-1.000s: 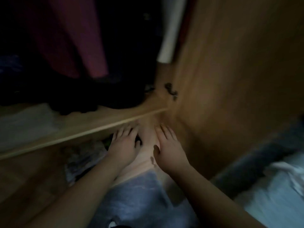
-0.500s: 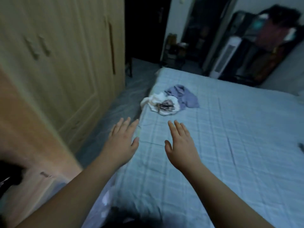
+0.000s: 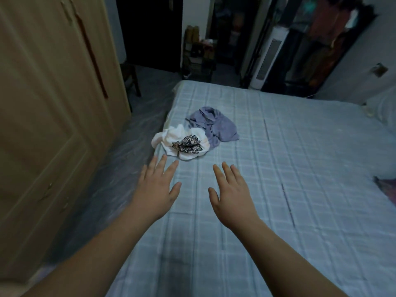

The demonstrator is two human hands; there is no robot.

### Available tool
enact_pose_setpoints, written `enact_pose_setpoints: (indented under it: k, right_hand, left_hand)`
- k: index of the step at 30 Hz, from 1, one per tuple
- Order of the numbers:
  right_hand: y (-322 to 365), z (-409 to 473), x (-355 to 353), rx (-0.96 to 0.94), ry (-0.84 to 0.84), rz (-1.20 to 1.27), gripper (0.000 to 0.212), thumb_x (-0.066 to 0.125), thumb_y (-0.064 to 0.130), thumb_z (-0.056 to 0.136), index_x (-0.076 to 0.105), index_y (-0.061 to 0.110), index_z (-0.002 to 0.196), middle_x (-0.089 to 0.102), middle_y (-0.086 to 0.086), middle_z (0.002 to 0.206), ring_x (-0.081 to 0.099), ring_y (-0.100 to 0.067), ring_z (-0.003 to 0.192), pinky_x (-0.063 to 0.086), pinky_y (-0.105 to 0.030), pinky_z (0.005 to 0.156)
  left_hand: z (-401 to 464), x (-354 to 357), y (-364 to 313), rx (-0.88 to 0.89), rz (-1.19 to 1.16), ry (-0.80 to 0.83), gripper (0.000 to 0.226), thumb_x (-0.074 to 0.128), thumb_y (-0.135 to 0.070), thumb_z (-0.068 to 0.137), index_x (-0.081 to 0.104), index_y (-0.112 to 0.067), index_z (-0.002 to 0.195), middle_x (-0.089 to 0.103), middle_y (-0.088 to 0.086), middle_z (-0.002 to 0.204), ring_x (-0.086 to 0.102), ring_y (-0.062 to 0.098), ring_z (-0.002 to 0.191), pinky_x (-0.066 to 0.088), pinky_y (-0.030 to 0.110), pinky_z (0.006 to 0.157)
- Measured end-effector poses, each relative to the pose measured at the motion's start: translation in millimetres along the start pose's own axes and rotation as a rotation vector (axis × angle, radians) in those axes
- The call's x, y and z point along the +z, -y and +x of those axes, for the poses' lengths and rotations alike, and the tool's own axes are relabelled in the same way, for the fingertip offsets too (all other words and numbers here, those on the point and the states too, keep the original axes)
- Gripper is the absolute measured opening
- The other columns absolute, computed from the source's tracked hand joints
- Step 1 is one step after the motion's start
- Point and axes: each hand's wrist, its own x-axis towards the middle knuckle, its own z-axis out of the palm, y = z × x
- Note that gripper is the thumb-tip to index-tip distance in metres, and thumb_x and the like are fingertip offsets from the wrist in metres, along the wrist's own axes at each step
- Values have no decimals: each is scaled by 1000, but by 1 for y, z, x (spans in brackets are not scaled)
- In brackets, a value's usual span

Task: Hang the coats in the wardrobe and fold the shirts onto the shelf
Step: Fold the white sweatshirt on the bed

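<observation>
bed (image 3: 300,189): pale blue checked cover, fills the space under and beyond both hands; bare cover directly below the palms.
wardrobe (image 3: 53,103): tan wood doors, closed in this view, off to the left of the left hand, across a strip of grey floor (image 3: 132,129).
tower fan (image 3: 269,58): white, upright, far past the right hand, beyond the foot of the bed.
purple shirt (image 3: 216,123): crumpled heap on the bed, ahead of both hands, beyond the white one and touching it.
white shirt (image 3: 182,142): crumpled, black patterned print facing up, near the bed's left edge, just ahead of the left fingertips; no contact visible.
left hand (image 3: 156,189): palm down, fingers straight and slightly spread, holding nothing, reaching over the bed's left edge.
right hand (image 3: 233,194): palm down, fingers straight and together, thumb out, holding nothing, level with the left hand, a gap between them. Whether either palm touches the cover: cannot tell.
</observation>
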Motion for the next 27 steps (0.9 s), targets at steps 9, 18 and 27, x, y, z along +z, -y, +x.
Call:
enact_pose_setpoints:
  k: [9, 18, 27]
  right_hand:
    - [-65, 171, 111, 10, 112, 13, 64, 39, 41, 92, 35, 16, 151, 34, -9, 157, 27, -33, 146, 30, -48, 116]
    - [-125, 315, 260, -69, 214, 11, 85, 65, 29, 84, 20, 21, 155, 22, -10, 161, 22, -35, 147, 28, -50, 117]
    - [-163, 437, 361, -57, 313, -136, 62, 57, 29, 87, 37, 30, 145, 33, -11, 153, 25, -45, 140, 25, -51, 112]
  left_hand:
    - [167, 109, 53, -59, -45, 67, 71, 23, -56, 87, 37, -23, 148, 29, 12, 158, 21, 34, 146, 24, 50, 117]
    - [297, 253, 100, 22, -42, 71, 66, 37, -46, 88, 34, -20, 149, 31, 14, 156, 24, 36, 144, 32, 51, 113]
    - [394, 347, 132, -85, -127, 196, 75, 58, -26, 86, 24, -20, 152, 37, 7, 153, 28, 34, 142, 27, 46, 115]
